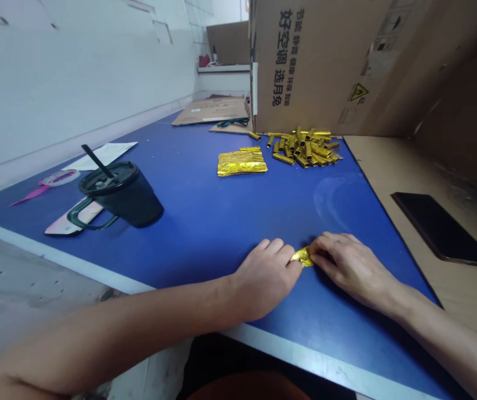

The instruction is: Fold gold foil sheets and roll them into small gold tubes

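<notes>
A small folded piece of gold foil (302,257) lies at the near part of the blue worktable, held between the two hands. The curled fingertips (290,261) of the left hand (266,278) press against its left end, while the bent fingers (326,243) of the right hand (355,269) close over its right end and hide part of it. Both hands are nearly closed and have hold of the foil. Farther along the blue table top (188,222) lie a flat stack of gold foil strips (242,162) and, just to its right, a loose heap of folded gold foil tubes (303,149) at the foot of a printed cardboard box (322,61). To the left stands a black tumbler (124,197) with a green handle and a black straw (97,161), near a sheet of white paper (100,156). To the right, a black smartphone (445,229) lies on a cardboard sheet (388,161).
</notes>
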Demonstrator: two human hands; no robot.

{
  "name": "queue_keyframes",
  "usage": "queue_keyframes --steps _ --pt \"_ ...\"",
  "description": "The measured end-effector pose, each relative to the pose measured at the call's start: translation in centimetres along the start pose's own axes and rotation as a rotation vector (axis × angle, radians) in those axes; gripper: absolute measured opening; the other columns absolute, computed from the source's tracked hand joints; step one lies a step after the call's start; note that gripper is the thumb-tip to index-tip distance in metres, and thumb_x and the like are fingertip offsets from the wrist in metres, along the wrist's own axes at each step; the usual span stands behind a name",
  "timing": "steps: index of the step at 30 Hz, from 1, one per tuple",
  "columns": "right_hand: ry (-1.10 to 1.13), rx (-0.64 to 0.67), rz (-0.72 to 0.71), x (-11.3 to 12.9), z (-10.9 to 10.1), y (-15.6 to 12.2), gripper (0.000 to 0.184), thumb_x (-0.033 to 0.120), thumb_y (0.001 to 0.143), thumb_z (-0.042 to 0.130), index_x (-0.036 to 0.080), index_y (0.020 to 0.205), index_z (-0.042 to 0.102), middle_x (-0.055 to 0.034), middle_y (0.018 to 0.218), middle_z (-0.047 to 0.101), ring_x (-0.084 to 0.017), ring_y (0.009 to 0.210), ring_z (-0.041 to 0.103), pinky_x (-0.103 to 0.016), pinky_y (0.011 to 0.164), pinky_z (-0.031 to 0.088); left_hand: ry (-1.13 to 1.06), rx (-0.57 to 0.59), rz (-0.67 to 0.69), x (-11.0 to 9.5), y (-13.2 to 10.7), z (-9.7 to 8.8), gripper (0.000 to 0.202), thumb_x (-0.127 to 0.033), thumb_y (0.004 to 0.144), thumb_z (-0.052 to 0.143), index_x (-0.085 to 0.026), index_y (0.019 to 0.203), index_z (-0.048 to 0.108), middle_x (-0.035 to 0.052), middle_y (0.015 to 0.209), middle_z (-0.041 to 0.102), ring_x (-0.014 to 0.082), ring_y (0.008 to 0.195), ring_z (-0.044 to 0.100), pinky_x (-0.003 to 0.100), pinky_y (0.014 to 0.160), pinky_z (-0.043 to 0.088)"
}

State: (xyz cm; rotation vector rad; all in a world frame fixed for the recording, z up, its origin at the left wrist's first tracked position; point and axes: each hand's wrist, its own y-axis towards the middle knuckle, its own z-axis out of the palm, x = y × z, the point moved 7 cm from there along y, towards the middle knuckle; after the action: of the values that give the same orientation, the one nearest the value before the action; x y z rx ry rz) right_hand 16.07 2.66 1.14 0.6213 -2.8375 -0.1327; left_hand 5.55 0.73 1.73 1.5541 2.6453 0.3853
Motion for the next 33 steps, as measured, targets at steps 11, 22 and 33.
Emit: queue_keyframes --steps 11,22,33 --pt "-0.133 -0.171 -0.205 3.2 -0.5 -1.6 0.019 0.013 0.083 0.041 0.018 0.087 0.059 -0.0070 0.092 0.057 -0.018 0.079 0.049 -0.033 0.074 0.038 0.029 0.034 -0.061 -0.8 -1.7 0.7 0.027 -0.019 0.086 0.038 -0.008 0.107 0.049 0.0087 0.097 0.055 0.0214 0.090 0.047 0.035 0.073 0.035" --pt "-0.043 -0.047 -0.231 2.9 -0.2 -1.8 0.023 0.021 0.087 0.038 0.019 0.091 0.060 -0.0077 0.088 0.058 -0.017 0.077 0.052 -0.032 0.068 0.042 -0.022 0.060 -0.169 -0.8 -2.6 0.7 0.047 -0.035 0.086 0.040 -0.006 0.122 0.039 0.0115 0.123 0.047 0.0227 0.117 0.035 0.039 0.092 0.028" --pt "-0.155 -0.045 -0.218 3.9 0.4 -2.0 0.026 0.023 0.088 0.036 0.018 0.103 0.056 -0.0066 0.077 0.052 -0.017 0.068 0.046 -0.031 0.062 0.040 -0.063 0.079 -0.204 -0.7 -2.8 0.7 0.045 -0.034 0.086 0.039 -0.012 0.125 0.037 0.0106 0.130 0.040 0.0238 0.121 0.031 0.043 0.097 0.023"
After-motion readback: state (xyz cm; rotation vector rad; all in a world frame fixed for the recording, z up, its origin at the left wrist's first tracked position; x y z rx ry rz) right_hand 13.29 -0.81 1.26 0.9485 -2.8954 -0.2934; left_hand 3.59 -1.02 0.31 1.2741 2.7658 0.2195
